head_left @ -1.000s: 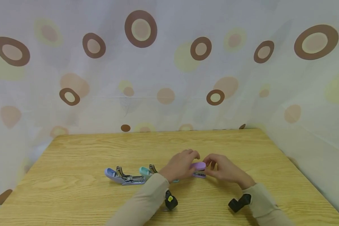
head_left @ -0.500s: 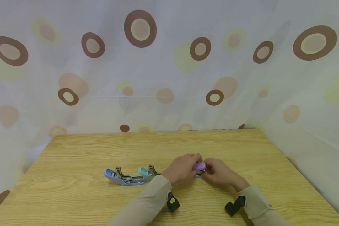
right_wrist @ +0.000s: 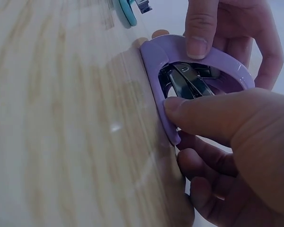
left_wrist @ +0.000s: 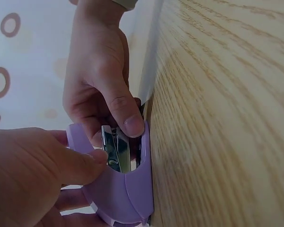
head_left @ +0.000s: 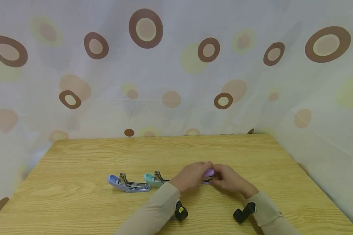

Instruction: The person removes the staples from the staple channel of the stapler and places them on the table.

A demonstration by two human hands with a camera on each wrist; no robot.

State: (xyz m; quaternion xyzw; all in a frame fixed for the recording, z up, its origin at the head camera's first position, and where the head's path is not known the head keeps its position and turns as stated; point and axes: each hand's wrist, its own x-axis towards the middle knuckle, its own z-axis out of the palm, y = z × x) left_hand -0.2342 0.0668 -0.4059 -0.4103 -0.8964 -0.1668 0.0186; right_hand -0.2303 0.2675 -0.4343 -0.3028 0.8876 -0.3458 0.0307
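Note:
A purple stapler (head_left: 208, 173) stands on the wooden table between both hands, its cover raised from its base and the metal magazine showing inside. My left hand (head_left: 191, 176) grips the cover from the left, with the thumb along its side in the left wrist view. From the right, my right hand (head_left: 230, 180) pinches the front end of the base; its thumb (right_wrist: 191, 111) presses there while the other fingers curl at the end. Hands hide much of the stapler in the head view.
To the left lie a mint stapler (head_left: 151, 180), partly behind the left forearm, and a blue stapler (head_left: 128, 185), both folded wide open. A patterned curtain (head_left: 170, 65) hangs behind the wooden table (head_left: 85, 163).
My right hand has moved in from beside the purple stapler and taken hold of its front end. My left hand has shifted slightly right and down, still on the cover.

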